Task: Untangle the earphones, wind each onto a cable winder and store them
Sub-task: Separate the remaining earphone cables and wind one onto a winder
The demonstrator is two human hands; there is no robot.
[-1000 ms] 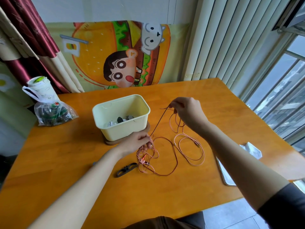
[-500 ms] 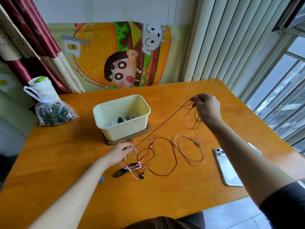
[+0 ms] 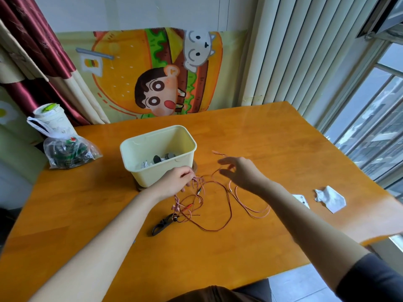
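Earphones (image 3: 189, 205) lie tangled on table (image 3: 239, 253), at 5 o'clock from cream bin (image 3: 150, 178). Left hand (image 3: 174, 180) pinches pink strands. Right hand (image 3: 239, 173) is blurred, fingers loosely spread, grip unclear. Black winder (image 3: 162, 223) sits at tangle's 7 o'clock.

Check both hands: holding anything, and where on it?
Left hand pinches the tangled earphone cables at the bundle's upper end, beside the bin. Right hand is motion-blurred, fingers spread; any hold on a strand cannot be told.
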